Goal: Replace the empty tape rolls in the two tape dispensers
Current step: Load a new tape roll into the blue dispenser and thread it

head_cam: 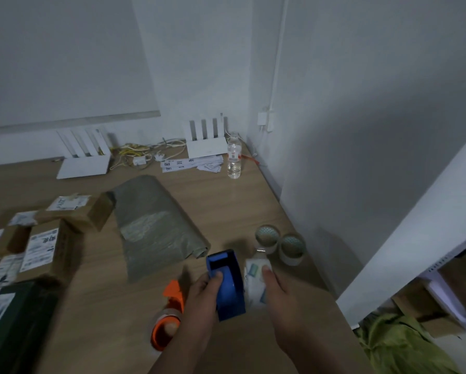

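Note:
A blue tape dispenser [228, 282] is held just above the wooden table [226, 201] near its front edge; my left hand [203, 292] grips its left side, thumb on the rim. My right hand [276, 290] holds a roll of clear tape [254, 276] with a printed core, right beside the dispenser's right side. An orange tape dispenser [167, 317] lies on the table to the left, partly hidden by my left wrist. Two more tape rolls [267, 237] [291, 248] stand on the table just beyond my right hand.
A grey plastic bag [151, 222] lies in the middle of the table. Cardboard parcels [45, 238] are stacked at the left. A water bottle [234, 157], two white routers [206, 141] and cables sit at the back. A white wall runs along the table's right edge.

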### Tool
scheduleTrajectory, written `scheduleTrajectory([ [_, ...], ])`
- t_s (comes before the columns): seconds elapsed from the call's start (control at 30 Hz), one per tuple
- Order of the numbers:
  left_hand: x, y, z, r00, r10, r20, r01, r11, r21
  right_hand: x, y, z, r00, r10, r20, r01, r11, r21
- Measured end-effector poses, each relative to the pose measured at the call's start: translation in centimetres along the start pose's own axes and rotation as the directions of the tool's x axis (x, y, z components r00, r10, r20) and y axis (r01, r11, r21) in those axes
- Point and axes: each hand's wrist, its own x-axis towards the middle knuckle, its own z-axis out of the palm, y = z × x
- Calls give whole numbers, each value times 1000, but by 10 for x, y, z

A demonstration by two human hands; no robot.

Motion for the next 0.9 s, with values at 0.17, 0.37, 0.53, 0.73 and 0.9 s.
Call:
scheduleTrajectory([
  [0.17,-19,16,5,990,114,80,-124,984,130,-9,-4,24,999,-5,33,4,1000,5],
  [0.37,-36,25,-3,973,184,138,-207,962,176,-18,-8,37,995,-93,44,95,994,-47],
  [0.53,-52,29,-7,951,212,227,-252,953,167,-35,-12,53,980,-192,53,197,975,-101],
  [0.73,-58,26,-9,929,308,203,-349,914,207,-39,-1,58,943,-318,100,331,929,-168],
  [0.9,-62,27,-15,902,363,232,-419,865,276,-42,-5,50,942,-282,184,316,928,-196],
])
